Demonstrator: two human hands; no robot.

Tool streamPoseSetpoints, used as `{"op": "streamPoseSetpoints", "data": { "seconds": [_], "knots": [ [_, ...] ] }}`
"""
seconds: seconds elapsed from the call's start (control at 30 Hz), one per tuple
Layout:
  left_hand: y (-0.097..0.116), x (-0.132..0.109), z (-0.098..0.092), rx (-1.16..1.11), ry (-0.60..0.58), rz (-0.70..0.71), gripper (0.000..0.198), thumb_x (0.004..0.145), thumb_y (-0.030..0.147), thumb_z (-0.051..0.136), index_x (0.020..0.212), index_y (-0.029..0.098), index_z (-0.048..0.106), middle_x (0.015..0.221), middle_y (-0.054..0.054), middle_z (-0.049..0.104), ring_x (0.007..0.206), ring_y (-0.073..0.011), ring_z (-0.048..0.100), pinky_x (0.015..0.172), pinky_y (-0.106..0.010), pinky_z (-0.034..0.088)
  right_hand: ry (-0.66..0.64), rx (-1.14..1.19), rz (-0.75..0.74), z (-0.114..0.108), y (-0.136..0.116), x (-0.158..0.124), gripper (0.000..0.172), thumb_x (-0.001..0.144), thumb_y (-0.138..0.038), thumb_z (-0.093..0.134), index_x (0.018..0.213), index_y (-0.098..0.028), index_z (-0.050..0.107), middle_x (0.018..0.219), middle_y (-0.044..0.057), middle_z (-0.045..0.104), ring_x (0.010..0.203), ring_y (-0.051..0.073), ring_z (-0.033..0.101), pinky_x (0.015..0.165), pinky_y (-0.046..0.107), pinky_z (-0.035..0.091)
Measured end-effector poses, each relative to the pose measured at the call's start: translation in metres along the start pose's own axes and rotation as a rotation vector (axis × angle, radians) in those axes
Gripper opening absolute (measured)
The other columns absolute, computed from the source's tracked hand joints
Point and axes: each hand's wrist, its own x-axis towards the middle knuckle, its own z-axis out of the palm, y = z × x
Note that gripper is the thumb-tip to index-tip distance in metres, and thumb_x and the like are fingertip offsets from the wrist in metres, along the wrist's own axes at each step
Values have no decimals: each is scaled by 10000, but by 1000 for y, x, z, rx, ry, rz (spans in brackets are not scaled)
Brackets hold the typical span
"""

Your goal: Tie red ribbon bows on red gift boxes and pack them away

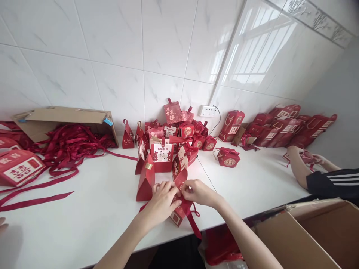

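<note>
At the front edge of the white table, a small red gift box (177,218) sits tilted between my hands. A red ribbon (194,225) runs around it, with a loose end hanging to the right and a small loop beside it. My left hand (165,198) is closed over the box's top left side, its fingertips near the ribbon. My right hand (198,191) pinches the ribbon at the top; the knot area is hidden by my fingers. Just left of the box stands a tall red triangular box (146,182), and behind it an upright red box with a printed card (162,157).
A cardboard box (70,114) spills tangled red ribbons (70,144) at left. Finished-looking red boxes (186,130) cluster by the wall. One tied box (228,157) stands alone. At right a co-worker's arms (298,168) handle another box. An open carton (294,239) is below.
</note>
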Motion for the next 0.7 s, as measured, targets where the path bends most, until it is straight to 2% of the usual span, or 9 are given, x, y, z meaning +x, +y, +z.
{"op": "streamPoseSetpoints", "data": {
  "seconds": [0.1,0.17,0.23,0.3,0.4,0.47,0.53,0.6,0.7],
  "knots": [
    [-8,2,-10,-83,-76,20,85,835,216,457,861,226,537,963,-4,540,988,-199,497,960,-487,279,375,16,198,-3,8,19,278,815,-396,480,667,-168,538,609,14,571,550,127,500,540,237,385],
    [-7,5,-14,-106,-86,36,91,818,192,465,842,228,544,978,1,547,995,-200,502,985,-503,253,641,-3,264,0,15,39,304,748,-469,558,763,-165,544,708,53,602,611,163,542,553,259,402],
    [-4,7,-19,-116,-58,60,96,797,180,484,840,227,556,1021,-8,555,1026,-214,501,996,-501,252,752,21,247,5,25,55,283,689,-433,623,780,-179,540,718,53,606,607,169,558,534,253,407],
    [0,4,-25,-153,6,69,104,800,201,491,863,230,569,1066,-22,561,1058,-225,499,995,-471,282,784,62,224,6,35,60,207,711,-393,592,700,-201,518,608,19,574,538,158,541,501,244,400],
    [0,-5,-37,-317,94,33,134,853,273,447,878,229,571,1090,-36,566,1055,-208,516,940,-375,374,874,110,214,-7,45,40,228,809,-404,444,686,-215,475,631,31,580,584,172,555,527,263,430],
    [0,-8,-46,-466,165,10,160,874,311,430,871,221,562,1063,-39,575,1016,-187,536,879,-314,417,1025,200,176,-24,44,14,234,844,-415,394,752,-211,466,774,59,605,715,179,573,609,280,459],
    [3,-5,-53,-610,279,9,214,897,336,390,858,209,558,987,-39,594,968,-172,552,858,-291,423,1205,451,54,-39,35,-12,201,834,-410,460,793,-213,463,798,36,590,724,162,564,642,277,463],
    [12,5,-58,-716,352,19,285,914,363,340,866,199,568,934,-42,607,950,-173,556,871,-300,415,1152,653,-46,-48,20,-32,197,837,-416,478,791,-225,464,731,2,560,638,143,546,605,267,461],
    [38,26,-59,-753,193,73,284,883,405,406,976,206,586,1023,-51,599,1000,-192,538,901,-325,404,858,560,-79,-46,-2,-47,332,906,-460,320,788,-222,519,634,10,534,564,154,530,541,286,460]
  ]
}}
